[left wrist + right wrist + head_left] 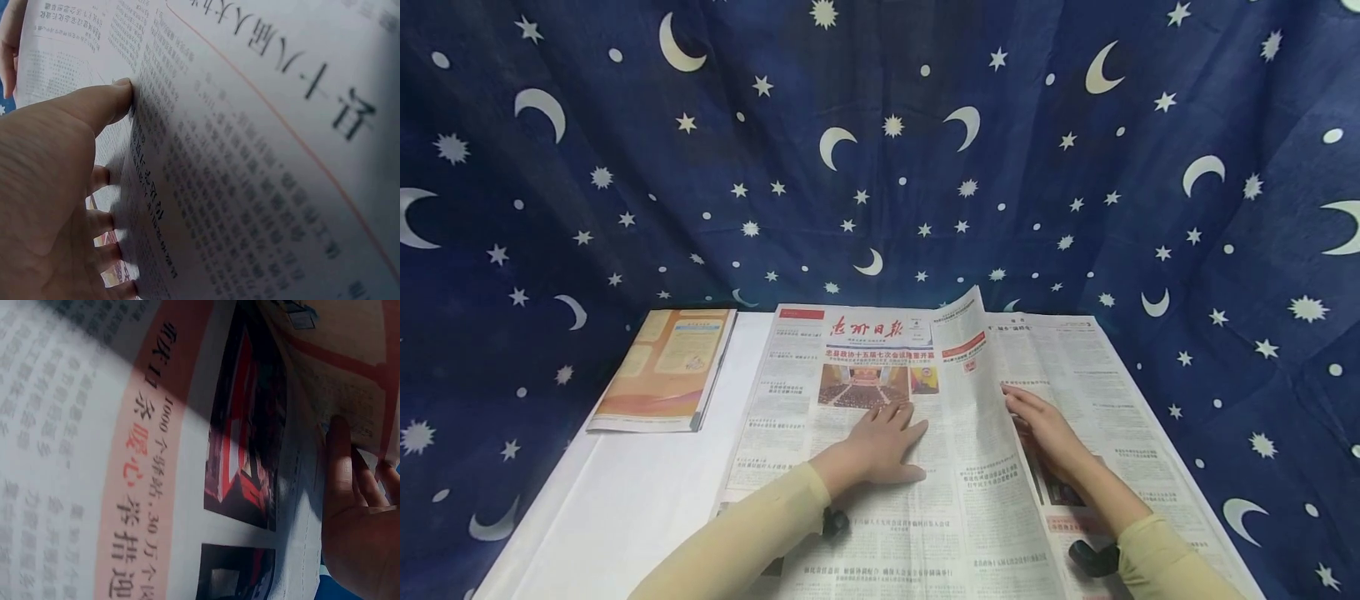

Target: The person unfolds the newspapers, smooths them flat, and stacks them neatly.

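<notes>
Backdrop: dark blue curtain point(902, 225), pale moons, stars, dots.
Desk: white top point(610, 508), bare on the left.
Newspaper: point(880, 504) spread from mid-desk to near the right edge, top margin near the far edge.
Raised sheet: point(973, 425) right part of the front page, lifted, top corner standing up; inner page point(1112, 400) shows to its right.
Left hand: point(880, 446) palm down on the front page, fingers spread wide, tips at the lower edge of the photo point(857, 385).
Right hand: point(1056, 437) at the raised sheet's right edge, fingers fairly straight, touching it.
Booklet: point(662, 371) orange, far left corner of desk.
Sleeves: pale yellow point(752, 529).
</notes>
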{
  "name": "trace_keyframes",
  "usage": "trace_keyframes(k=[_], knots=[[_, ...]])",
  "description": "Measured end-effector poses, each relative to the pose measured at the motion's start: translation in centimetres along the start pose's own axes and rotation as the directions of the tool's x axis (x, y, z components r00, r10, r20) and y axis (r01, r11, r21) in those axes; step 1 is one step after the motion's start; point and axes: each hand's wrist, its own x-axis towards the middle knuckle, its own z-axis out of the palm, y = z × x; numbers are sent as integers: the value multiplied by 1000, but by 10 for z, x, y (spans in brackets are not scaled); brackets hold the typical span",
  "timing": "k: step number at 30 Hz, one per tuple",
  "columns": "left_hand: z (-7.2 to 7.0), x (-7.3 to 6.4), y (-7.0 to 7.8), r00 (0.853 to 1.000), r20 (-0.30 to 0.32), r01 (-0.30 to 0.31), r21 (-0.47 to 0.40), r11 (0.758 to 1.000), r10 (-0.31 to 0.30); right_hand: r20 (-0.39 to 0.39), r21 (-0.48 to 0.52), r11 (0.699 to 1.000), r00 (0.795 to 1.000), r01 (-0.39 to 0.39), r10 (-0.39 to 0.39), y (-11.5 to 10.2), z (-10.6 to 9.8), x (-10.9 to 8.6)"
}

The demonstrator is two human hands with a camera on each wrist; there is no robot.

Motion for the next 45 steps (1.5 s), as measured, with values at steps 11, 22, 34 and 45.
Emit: trace_keyframes(k=[11,22,34,45], knots=[[2,4,-1,1000,-18,-19,10,1000,19,-18,-32,999,1000,-4,4,-4,6,-2],[0,0,2,1000,1,-3,-9,1000,3,13,-33,999,1000,-3,3,-1,18,-3],[-2,4,-1,1000,4,9,-37,999,-9,-35,-191,980,998,46,-54,-6,24,2],[-23,13,15,983,-103,44,-674,737,-152,-43,-301,952,997,53,-69,-12,34,3]])
